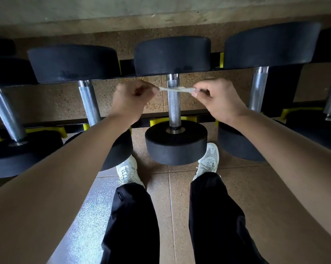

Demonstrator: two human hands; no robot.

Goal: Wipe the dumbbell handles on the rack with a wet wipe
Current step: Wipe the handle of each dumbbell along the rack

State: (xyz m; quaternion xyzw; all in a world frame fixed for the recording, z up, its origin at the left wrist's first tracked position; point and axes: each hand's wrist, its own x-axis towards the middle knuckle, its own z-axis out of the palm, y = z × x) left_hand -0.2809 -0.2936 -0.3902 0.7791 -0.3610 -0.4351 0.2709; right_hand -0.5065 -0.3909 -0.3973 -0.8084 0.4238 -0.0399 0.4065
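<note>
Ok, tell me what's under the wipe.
The middle handle runs under the wipe, which is stretched between the left hand and right hand. The strip of handle it crosses is covered; contact cannot be told.

Dim, sharp; wide-angle edge warp.

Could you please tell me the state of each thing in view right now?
left hand: pinches the left end of the wet wipe.
right hand: pinches its right end.
wet wipe: pulled taut across the centre handle; contact unclear.
centre dumbbell: rests on the rack.
neighbouring dumbbells: rest on the rack, untouched.
</note>
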